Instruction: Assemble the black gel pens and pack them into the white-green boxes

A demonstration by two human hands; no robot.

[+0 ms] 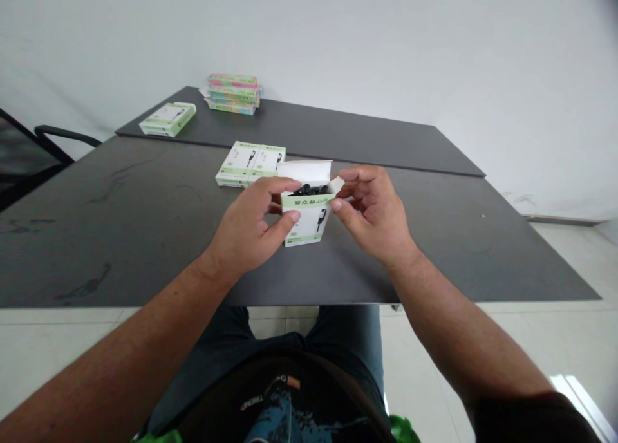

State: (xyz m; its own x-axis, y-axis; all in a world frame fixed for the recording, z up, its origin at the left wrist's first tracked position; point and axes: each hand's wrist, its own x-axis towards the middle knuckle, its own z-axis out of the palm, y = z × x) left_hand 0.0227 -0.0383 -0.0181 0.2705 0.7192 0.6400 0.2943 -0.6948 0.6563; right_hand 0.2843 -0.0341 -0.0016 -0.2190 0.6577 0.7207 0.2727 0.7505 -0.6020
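Note:
A small white and green cardboard box (307, 225) stands upright on the dark table in front of me, its top lid (306, 170) lifted. Several black items (309, 190) fill its mouth; their kind is too small to make out. My left hand (253, 221) grips the left side of the box, thumb on the front face and forefinger at the rim. At the right top corner, my right hand (371, 211) pinches the small side flap (337, 185) between thumb and fingers.
Two similar boxes (251, 163) lie flat just behind, to the left. Another white and green box (168, 119) lies on the far table, left of a stack of colourful boxes (233, 94). A black chair (48, 147) is at the left edge.

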